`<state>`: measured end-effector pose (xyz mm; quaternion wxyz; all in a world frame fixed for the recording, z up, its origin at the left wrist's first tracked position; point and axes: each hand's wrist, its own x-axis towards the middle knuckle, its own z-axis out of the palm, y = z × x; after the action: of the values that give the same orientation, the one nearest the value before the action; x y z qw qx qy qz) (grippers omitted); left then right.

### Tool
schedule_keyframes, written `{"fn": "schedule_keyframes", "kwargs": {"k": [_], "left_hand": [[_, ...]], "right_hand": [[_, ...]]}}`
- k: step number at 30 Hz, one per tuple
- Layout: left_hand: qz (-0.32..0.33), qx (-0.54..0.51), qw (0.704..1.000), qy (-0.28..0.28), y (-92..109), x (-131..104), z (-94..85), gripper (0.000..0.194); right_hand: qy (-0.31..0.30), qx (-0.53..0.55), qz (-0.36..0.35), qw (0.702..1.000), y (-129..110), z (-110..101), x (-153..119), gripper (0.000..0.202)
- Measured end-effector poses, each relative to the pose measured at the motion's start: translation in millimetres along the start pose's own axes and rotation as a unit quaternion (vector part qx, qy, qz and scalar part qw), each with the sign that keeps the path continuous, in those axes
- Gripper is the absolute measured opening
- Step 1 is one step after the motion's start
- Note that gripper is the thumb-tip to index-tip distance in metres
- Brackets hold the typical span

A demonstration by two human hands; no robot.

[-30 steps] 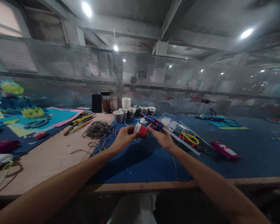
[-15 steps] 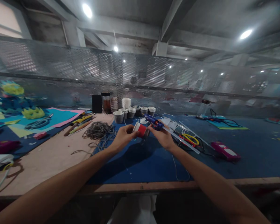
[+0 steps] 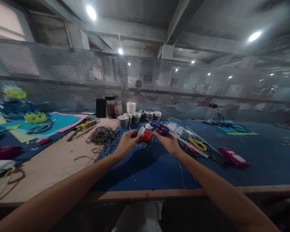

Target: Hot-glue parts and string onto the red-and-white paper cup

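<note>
Delicately, a worker's left hand point(image 3: 126, 144) pinches a tilted red-and-white cup point(image 3: 145, 134) above a blue work surface point(image 3: 137, 177) as the right hand point(image 3: 170, 144) grips a glue gun point(image 3: 159, 126) just beside it, where a slipping wrist could swing its possibly hot nozzle point(image 3: 148, 120) into bare fingers.

Red-and-white cup point(image 3: 145, 134), tilted, held in the left hand point(image 3: 128, 140) above the blue tabletop point(image 3: 145, 177), blue glue gun point(image 3: 159, 127) in the right hand point(image 3: 169, 143), nozzle point(image 3: 148, 120) directed leftward.
</note>
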<state>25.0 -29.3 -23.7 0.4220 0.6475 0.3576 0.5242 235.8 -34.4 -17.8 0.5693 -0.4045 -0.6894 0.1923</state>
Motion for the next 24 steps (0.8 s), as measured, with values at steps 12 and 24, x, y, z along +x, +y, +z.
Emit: {"fn": "schedule_keyframes", "kwargs": {"k": [12, 24], "left_hand": [[0.015, -0.037, 0.997, 0.061, 1.1, 4.5, -8.7, 0.033], [0.051, -0.023, 0.992, 0.117, 2.5, 8.0, -10.8, 0.027]], "right_hand": [[-0.03, 0.043, 0.024, 0.998, 10.9, 8.0, -5.0, 0.035], [-0.016, -0.072, 0.001, 0.997, -0.1, 1.7, -4.9, 0.035]]}}
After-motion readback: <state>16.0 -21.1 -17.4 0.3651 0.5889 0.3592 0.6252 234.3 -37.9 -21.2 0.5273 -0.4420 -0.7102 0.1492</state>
